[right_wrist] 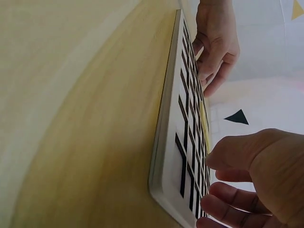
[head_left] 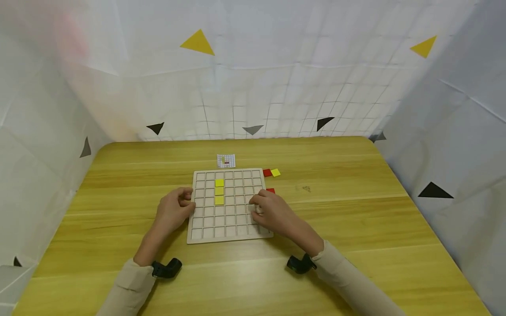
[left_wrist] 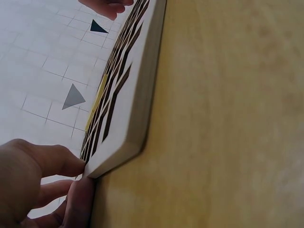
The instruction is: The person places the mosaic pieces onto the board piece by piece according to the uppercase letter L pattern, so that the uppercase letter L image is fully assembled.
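A square wooden grid board (head_left: 229, 240) lies flat on the table. Three yellow tiles (head_left: 219, 191) fill a vertical run of cells in its third column. At the board's left edge, my left hand (head_left: 173, 210) pinches the rim, with the thumb on top as the left wrist view shows. My right hand (head_left: 276, 215) is over the right side of the board, fingers loosely bent. In the right wrist view its thumb (right_wrist: 232, 151) and fingers are apart with nothing visible between them. A red tile (head_left: 270, 190) lies just beyond that hand, partly hidden.
Beyond the board's top right corner lie another red tile (head_left: 267, 172) and a loose yellow tile (head_left: 276, 172). A small printed card (head_left: 226, 161) with a coloured grid pattern lies behind the board. White sheeting (head_left: 253, 87) surrounds the wooden table (head_left: 336, 219).
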{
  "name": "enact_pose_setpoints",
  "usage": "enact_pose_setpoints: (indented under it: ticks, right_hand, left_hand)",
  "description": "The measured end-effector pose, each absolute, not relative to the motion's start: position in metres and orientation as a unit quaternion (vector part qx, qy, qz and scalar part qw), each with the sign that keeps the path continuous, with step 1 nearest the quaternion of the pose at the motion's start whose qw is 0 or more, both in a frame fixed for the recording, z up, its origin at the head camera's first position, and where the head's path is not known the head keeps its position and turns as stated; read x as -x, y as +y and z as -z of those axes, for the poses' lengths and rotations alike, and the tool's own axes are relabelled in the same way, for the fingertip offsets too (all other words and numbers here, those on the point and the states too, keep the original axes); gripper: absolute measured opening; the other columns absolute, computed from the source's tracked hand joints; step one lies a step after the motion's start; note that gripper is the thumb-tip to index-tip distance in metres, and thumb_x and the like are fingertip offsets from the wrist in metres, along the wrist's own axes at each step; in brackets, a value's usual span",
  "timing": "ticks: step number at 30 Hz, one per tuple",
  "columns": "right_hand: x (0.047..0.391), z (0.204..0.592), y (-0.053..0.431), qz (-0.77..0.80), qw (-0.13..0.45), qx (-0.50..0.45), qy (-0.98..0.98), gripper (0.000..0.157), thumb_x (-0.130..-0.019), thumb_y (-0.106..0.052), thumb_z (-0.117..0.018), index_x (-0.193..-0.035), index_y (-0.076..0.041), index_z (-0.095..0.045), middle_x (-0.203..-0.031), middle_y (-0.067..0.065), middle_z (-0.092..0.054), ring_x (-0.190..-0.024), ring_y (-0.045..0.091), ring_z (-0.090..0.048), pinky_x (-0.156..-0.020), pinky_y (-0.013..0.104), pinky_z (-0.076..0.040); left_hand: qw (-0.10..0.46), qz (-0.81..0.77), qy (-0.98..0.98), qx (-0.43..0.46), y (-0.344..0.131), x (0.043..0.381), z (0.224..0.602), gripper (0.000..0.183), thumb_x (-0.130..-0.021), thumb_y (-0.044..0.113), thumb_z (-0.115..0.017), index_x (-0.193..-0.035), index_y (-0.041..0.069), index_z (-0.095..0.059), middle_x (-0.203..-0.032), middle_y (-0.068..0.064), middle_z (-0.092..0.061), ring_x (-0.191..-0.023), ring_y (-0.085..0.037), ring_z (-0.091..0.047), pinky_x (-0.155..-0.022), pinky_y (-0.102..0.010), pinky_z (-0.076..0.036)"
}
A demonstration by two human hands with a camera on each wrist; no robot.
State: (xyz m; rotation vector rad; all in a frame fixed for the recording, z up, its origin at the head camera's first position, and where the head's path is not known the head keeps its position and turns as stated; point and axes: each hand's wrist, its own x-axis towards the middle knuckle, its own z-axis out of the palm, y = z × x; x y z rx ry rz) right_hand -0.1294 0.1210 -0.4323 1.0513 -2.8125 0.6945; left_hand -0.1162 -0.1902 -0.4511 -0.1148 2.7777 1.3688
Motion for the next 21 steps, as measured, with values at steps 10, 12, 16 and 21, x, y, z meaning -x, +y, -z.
enact_pose_setpoints:
  ticks: [10,12,16,21]
  right_hand:
    - [0.126,0.437,0.137,-0.245,0.036,-0.320,-0.914,0.017,-0.083,-0.006,-0.074,-0.100,-0.005,-0.072,-0.093,0.004,-0.063,-0.076,0.013,-0.053,-0.067,0.026,-0.048]
    - [0.125,0.436,0.140,-0.249,0.036,-0.317,-0.915,0.017,-0.083,-0.006,-0.074,-0.100,-0.004,-0.072,-0.091,0.004,-0.062,-0.075,0.013,-0.052,-0.066,0.026,-0.047]
    - [0.123,0.436,0.146,-0.257,0.033,-0.302,-0.918,0.018,-0.082,-0.005,-0.075,-0.100,-0.004,-0.073,-0.090,0.004,-0.061,-0.075,0.015,-0.054,-0.066,0.027,-0.048]
    - [0.121,0.438,0.155,-0.269,0.043,-0.291,-0.917,0.018,-0.082,-0.004,-0.076,-0.099,-0.003,-0.072,-0.089,0.005,-0.061,-0.078,0.018,-0.059,-0.068,0.030,-0.051]
  left_hand:
    - [0.021,-0.443,0.896,0.033,-0.191,0.117,0.450,0.046,-0.090,0.009,-0.068,-0.134,0.002,-0.060,-0.113,-0.014,-0.064,-0.098,-0.026,-0.068,-0.079,-0.039,-0.055]
    - [0.023,-0.444,0.895,0.033,-0.191,0.116,0.450,0.046,-0.090,0.009,-0.068,-0.135,0.002,-0.059,-0.114,-0.014,-0.064,-0.098,-0.027,-0.068,-0.079,-0.040,-0.055]
    - [0.027,-0.447,0.894,0.030,-0.191,0.116,0.450,0.046,-0.091,0.009,-0.068,-0.135,0.002,-0.059,-0.114,-0.015,-0.064,-0.099,-0.027,-0.068,-0.079,-0.040,-0.055]
    - [0.029,-0.447,0.893,0.033,-0.190,0.117,0.451,0.046,-0.091,0.010,-0.068,-0.135,0.002,-0.059,-0.115,-0.014,-0.064,-0.099,-0.027,-0.067,-0.079,-0.039,-0.055]
